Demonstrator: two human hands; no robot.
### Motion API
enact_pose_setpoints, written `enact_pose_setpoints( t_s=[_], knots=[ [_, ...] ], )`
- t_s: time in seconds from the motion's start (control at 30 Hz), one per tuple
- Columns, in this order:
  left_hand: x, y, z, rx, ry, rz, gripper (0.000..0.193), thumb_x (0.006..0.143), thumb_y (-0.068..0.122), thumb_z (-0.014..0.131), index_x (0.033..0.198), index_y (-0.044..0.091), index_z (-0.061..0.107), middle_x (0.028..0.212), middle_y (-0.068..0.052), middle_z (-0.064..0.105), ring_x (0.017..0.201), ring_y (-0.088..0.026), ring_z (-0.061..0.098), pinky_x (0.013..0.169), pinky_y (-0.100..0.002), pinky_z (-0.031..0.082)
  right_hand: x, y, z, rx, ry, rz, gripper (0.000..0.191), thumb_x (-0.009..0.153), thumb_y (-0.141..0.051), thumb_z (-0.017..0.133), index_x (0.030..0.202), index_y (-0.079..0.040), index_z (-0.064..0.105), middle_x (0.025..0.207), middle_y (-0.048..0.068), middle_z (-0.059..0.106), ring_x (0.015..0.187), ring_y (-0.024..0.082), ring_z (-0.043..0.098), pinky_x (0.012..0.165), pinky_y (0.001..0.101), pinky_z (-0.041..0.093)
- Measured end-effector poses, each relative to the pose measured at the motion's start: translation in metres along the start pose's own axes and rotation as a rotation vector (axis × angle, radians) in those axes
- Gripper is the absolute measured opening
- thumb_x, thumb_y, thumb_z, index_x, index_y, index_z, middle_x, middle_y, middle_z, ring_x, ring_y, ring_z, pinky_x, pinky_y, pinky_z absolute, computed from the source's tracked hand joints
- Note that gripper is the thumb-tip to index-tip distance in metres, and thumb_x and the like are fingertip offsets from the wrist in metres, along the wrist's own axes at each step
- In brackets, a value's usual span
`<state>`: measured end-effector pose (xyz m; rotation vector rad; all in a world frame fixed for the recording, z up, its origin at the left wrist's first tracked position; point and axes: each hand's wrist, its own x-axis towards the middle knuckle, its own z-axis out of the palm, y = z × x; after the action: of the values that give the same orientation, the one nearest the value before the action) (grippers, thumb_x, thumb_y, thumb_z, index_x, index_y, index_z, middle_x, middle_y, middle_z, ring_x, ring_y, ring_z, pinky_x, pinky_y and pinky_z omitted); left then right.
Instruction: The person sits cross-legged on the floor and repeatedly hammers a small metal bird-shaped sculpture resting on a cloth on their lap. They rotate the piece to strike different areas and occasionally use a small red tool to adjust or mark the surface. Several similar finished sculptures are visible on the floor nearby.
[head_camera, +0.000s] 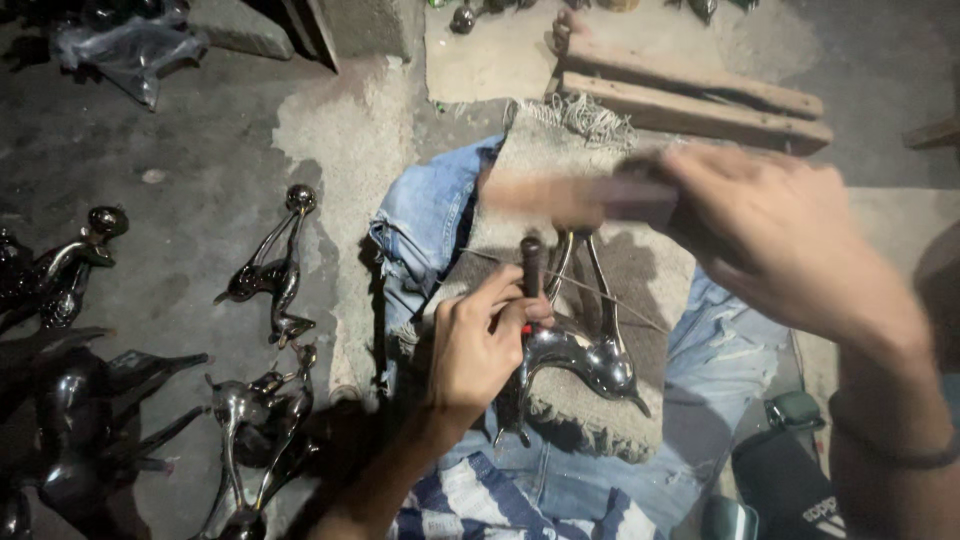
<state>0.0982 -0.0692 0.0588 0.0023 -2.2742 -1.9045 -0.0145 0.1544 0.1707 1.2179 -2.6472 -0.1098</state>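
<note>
Two hands at work: left hand (480, 345) clamping dark figurine (575, 350), right hand (780, 240) gripping blurred block (640, 198); likely slipping onto fingers.

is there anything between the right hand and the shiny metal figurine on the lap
Nothing solid that shows. The right hand, blurred and gripping a dark block, hangs above the metal figurine with open space under it. The left hand grips the figurine on its left side, off that path. A thin strand crosses over the figurine.
</note>
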Motion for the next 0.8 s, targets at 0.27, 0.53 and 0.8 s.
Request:
enact_pose_setpoints(
  t_s=[0.27,0.53,0.8],
  knots=[
    [-0.001,0.011,0.005,0.017,0.091,-0.060,0.010,0.093,-0.001,0.062,0.102,-0.001,0.067,0.082,-0.011,0.080,0.076,-0.016,0.081,0.062,-0.028,0.062,0.018,-0.008,-0.020,0.124,-0.026,-0.047,0.034,0.094,-0.015,0.061,0.126,-0.008,0.054,0.081,0.010,0.069,0.055,0.025,0.063,0.045,0.0399,0.046],
    [-0.006,0.014,0.008,-0.044,0.130,-0.071,0.007,0.095,0.000,0.061,0.099,-0.004,0.066,0.081,-0.011,0.080,0.075,-0.014,0.080,0.066,-0.028,0.063,0.031,-0.019,-0.024,0.077,-0.069,-0.079,0.045,0.090,-0.008,0.058,0.134,-0.007,0.047,0.091,0.013,0.064,0.059,0.028,0.062,0.048,0.0416,0.048],
    [-0.015,0.005,0.013,-0.073,0.205,-0.032,0.005,0.095,0.001,0.064,0.093,-0.003,0.066,0.079,-0.010,0.079,0.074,-0.012,0.079,0.067,-0.024,0.063,0.039,-0.032,-0.035,-0.153,-0.365,-0.034,0.050,0.089,0.003,0.053,0.136,-0.014,0.049,0.084,0.008,0.066,0.050,0.021,0.062,0.042,0.0399,0.048]
  ],
)
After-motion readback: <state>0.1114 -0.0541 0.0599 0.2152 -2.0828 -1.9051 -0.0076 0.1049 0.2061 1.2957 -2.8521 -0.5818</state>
